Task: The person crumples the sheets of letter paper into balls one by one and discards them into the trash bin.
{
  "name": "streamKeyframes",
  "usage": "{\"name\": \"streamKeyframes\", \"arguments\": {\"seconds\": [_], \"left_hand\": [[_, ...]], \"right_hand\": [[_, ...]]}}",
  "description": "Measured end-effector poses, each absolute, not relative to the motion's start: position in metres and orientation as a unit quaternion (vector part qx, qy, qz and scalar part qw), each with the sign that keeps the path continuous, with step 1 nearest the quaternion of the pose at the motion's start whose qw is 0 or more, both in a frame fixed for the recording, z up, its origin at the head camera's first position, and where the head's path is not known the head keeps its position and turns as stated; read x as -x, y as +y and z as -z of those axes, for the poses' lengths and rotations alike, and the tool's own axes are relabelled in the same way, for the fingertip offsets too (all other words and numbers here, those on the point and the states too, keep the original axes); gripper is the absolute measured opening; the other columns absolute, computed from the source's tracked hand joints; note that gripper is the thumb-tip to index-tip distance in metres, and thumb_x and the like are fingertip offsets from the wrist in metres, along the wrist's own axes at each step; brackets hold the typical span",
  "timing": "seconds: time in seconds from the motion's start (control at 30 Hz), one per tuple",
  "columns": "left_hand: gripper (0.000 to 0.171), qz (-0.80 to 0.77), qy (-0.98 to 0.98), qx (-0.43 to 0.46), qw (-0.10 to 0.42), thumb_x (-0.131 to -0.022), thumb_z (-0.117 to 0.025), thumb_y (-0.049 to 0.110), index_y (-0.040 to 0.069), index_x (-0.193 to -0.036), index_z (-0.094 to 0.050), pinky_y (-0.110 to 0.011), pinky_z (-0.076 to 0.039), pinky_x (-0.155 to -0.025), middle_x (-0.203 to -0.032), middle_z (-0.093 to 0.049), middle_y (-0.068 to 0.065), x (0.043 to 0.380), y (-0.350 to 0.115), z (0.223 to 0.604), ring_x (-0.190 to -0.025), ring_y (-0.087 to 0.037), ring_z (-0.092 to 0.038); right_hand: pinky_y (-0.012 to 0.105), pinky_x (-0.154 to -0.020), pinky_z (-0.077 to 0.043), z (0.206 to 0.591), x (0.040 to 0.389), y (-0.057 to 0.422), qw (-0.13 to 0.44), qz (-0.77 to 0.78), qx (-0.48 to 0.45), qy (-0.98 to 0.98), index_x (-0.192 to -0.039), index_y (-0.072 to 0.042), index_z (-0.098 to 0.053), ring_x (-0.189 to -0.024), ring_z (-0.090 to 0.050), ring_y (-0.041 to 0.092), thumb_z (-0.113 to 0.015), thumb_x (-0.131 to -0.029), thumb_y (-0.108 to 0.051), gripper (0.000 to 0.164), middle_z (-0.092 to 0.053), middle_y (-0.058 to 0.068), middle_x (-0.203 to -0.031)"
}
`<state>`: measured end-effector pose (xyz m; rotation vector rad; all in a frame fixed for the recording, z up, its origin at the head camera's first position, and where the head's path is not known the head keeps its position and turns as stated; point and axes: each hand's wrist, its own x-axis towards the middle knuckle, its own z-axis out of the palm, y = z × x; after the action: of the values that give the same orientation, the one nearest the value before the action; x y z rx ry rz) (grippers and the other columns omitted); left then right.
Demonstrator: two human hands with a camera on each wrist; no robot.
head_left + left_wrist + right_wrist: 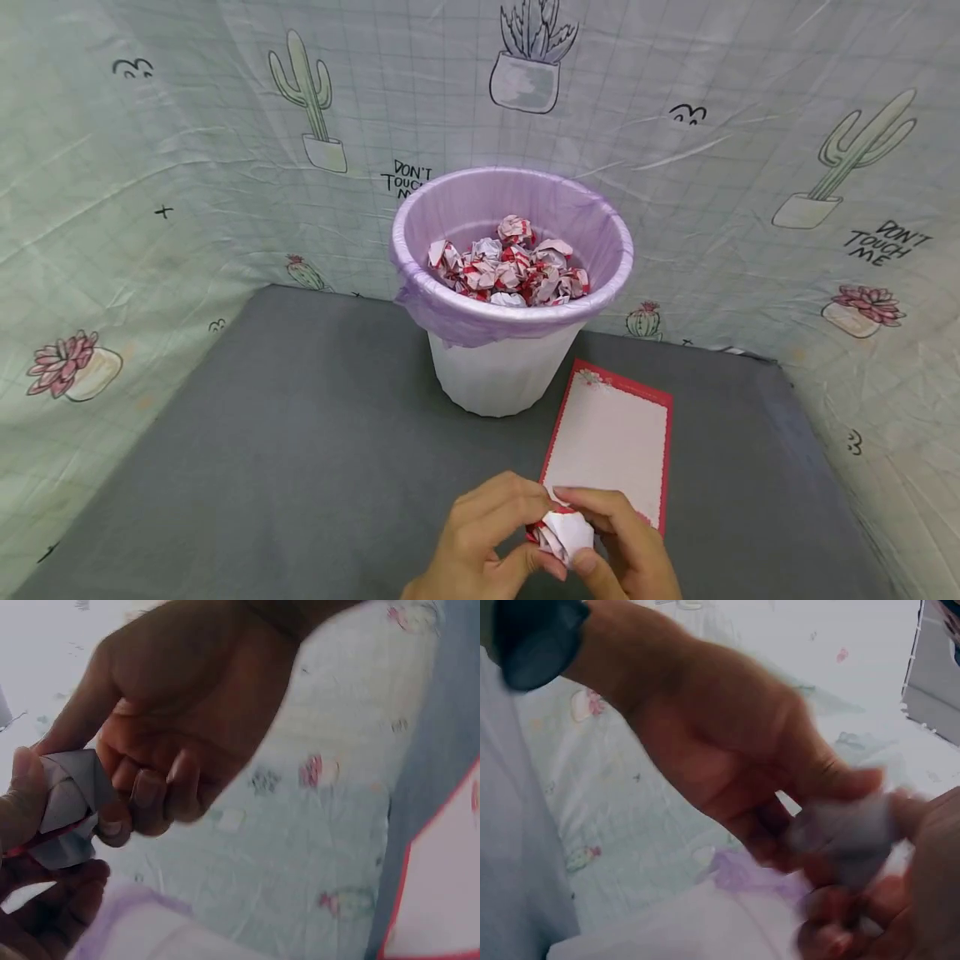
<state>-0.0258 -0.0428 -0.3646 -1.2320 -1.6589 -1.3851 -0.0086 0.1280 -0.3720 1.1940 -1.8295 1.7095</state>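
Note:
Between both hands, near the front of the table, is a crumpled ball of red-and-white paper (566, 533). My left hand (487, 533) grips its left side with curled fingers and thumb. From the right, my right hand (626, 542) holds the same ball, thumb pressed against its near face. The left wrist view shows folded white faces of the paper ball (71, 791) with a red edge. Motion blurs the paper ball (844, 832) in the right wrist view. A flat sheet with a red border (611, 442) lies just beyond the hands, partly covered by the right one.
A white bin (495, 375) with a purple liner (450, 321) stands at the back middle. Inside it lie several crumpled red-and-white paper balls (517, 267). Cloth (225, 125) printed with cacti hangs around the grey tabletop (262, 450).

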Motion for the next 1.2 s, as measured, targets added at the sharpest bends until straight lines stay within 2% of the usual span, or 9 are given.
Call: {"name": "streamKeyframes", "arguments": {"seconds": [0.1,0.2,0.33,0.47,0.6,0.83,1.03,1.1,1.2], "left_hand": [[0.019,0.449,-0.644,0.474,0.398,-0.095,-0.060,0.014,-0.004,-0.093,-0.066,-0.018,-0.049,-0.071,-0.091,-0.058,-0.014,0.033,-0.046,0.363,-0.078,-0.017,-0.058],[0.016,0.415,-0.649,0.478,0.423,-0.097,-0.052,0.002,-0.004,-0.094,-0.066,-0.020,-0.050,-0.071,-0.095,-0.055,-0.018,0.037,-0.048,0.364,-0.079,-0.019,-0.058],[0.014,0.412,-0.624,0.491,0.447,-0.093,-0.055,-0.002,-0.006,-0.087,-0.067,-0.020,-0.051,-0.070,-0.090,-0.060,-0.018,0.039,-0.042,0.361,-0.076,-0.020,-0.060],[0.009,0.443,-0.591,0.494,0.458,-0.086,-0.065,-0.005,-0.009,-0.079,-0.067,-0.019,-0.051,-0.067,-0.079,-0.062,-0.016,0.039,-0.035,0.359,-0.071,-0.020,-0.060],[0.017,0.478,-0.576,0.486,0.451,-0.085,-0.071,0.003,-0.010,-0.075,-0.067,-0.019,-0.051,-0.066,-0.074,-0.061,-0.014,0.035,-0.033,0.357,-0.068,-0.019,-0.059],[0.025,0.495,-0.561,0.478,0.460,-0.086,-0.071,0.008,-0.008,-0.067,-0.065,-0.017,-0.050,-0.062,-0.068,-0.061,-0.013,0.030,-0.026,0.353,-0.061,-0.016,-0.057],[0.025,0.498,-0.555,0.473,0.470,-0.086,-0.069,0.008,-0.009,-0.069,-0.065,-0.018,-0.051,-0.063,-0.073,-0.062,-0.016,0.030,-0.018,0.358,-0.065,-0.018,-0.059],[0.027,0.500,-0.553,0.472,0.471,-0.086,-0.069,0.012,-0.011,-0.072,-0.065,-0.019,-0.051,-0.063,-0.075,-0.061,-0.018,0.032,-0.018,0.362,-0.067,-0.020,-0.060],[0.025,0.506,-0.557,0.472,0.459,-0.087,-0.068,0.011,-0.013,-0.081,-0.067,-0.023,-0.053,-0.066,-0.083,-0.062,-0.021,0.036,-0.021,0.370,-0.072,-0.024,-0.063]], "right_hand": [[0.023,-0.062,-0.051,0.381,0.002,0.135,0.129,-0.585,-0.327,-0.731,-0.127,0.004,-0.050,-0.075,-0.061,0.012,-0.060,-0.086,0.012,0.044,-0.065,0.005,-0.100],[0.024,-0.060,-0.052,0.383,0.004,0.135,0.115,-0.607,-0.319,-0.719,-0.124,0.004,-0.052,-0.071,-0.061,0.013,-0.064,-0.083,0.014,0.044,-0.064,0.007,-0.098],[0.027,-0.064,-0.055,0.383,0.005,0.136,0.097,-0.633,-0.319,-0.699,-0.125,0.005,-0.051,-0.079,-0.065,0.016,-0.060,-0.085,0.015,0.042,-0.064,0.011,-0.105],[0.017,-0.052,-0.048,0.379,0.000,0.135,0.151,-0.579,-0.289,-0.747,-0.122,0.000,-0.056,-0.063,-0.057,0.006,-0.066,-0.079,0.012,0.046,-0.064,0.003,-0.093],[0.011,-0.040,-0.034,0.381,0.000,0.132,0.220,-0.555,-0.306,-0.741,-0.113,0.002,-0.060,-0.053,-0.041,-0.001,-0.072,-0.075,0.007,0.040,-0.062,0.004,-0.084],[0.012,-0.042,-0.041,0.381,0.009,0.124,0.251,-0.636,-0.390,-0.617,-0.104,0.016,-0.058,-0.056,-0.052,0.012,-0.059,-0.079,0.017,0.025,-0.060,0.014,-0.078],[0.016,-0.039,-0.039,0.375,0.011,0.117,0.306,-0.651,-0.391,-0.575,-0.089,0.019,-0.055,-0.054,-0.048,0.015,-0.054,-0.080,0.019,0.010,-0.054,0.015,-0.071],[0.016,-0.038,-0.036,0.373,0.012,0.116,0.314,-0.653,-0.395,-0.565,-0.092,0.020,-0.056,-0.054,-0.045,0.015,-0.053,-0.081,0.019,0.011,-0.052,0.015,-0.070],[0.017,-0.041,-0.037,0.376,0.011,0.116,0.297,-0.648,-0.384,-0.587,-0.103,0.018,-0.058,-0.057,-0.047,0.014,-0.055,-0.085,0.015,0.019,-0.052,0.013,-0.072]]}}
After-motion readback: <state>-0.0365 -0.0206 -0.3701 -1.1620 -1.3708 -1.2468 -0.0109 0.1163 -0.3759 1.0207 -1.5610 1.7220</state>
